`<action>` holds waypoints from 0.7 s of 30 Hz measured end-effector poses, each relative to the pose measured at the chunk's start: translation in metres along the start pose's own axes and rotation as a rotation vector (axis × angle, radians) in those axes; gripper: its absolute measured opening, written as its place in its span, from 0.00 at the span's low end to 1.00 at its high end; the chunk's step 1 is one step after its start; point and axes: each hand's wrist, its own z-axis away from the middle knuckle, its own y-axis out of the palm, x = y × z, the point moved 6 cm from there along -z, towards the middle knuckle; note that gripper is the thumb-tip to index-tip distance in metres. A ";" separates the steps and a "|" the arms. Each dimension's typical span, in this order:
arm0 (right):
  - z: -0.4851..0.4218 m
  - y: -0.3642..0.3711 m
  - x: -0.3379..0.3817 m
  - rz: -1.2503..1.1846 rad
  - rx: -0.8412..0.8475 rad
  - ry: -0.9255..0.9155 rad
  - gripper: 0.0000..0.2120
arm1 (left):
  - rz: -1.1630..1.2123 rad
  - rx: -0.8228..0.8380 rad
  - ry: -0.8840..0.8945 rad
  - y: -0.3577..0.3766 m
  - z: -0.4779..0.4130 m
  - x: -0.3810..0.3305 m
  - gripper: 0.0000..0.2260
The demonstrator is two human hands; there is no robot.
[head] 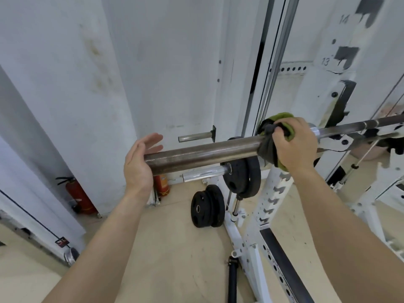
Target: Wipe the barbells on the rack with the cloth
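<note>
Green-and-grey cloth (282,136) sits clamped in my right hand (295,145) round the inner sleeve of the barbell (203,156) on the white rack (277,193), my left hand (140,162) straight-fingered at its outer end, so next I'd likely drag the cloth outward.

green-grey cloth (278,130), black plates (242,176), white rack (271,206)
</note>
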 end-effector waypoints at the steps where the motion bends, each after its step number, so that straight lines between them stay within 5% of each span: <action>1: -0.001 0.001 0.001 -0.024 -0.022 0.032 0.09 | 0.019 -0.008 -0.020 0.001 0.000 0.000 0.21; 4: 0.008 0.012 0.029 -0.045 -0.050 0.051 0.09 | 0.027 -0.006 -0.114 0.002 -0.002 -0.001 0.20; 8: 0.055 0.049 0.114 -0.098 0.039 -0.204 0.11 | -0.080 0.088 -0.302 0.000 -0.010 0.001 0.17; 14: 0.126 0.099 0.231 -0.141 0.133 -0.484 0.09 | 0.062 0.181 -0.463 0.000 -0.025 0.009 0.20; 21: 0.059 0.064 0.145 -0.065 0.153 -0.342 0.12 | 0.081 0.308 -0.577 0.001 -0.021 0.033 0.15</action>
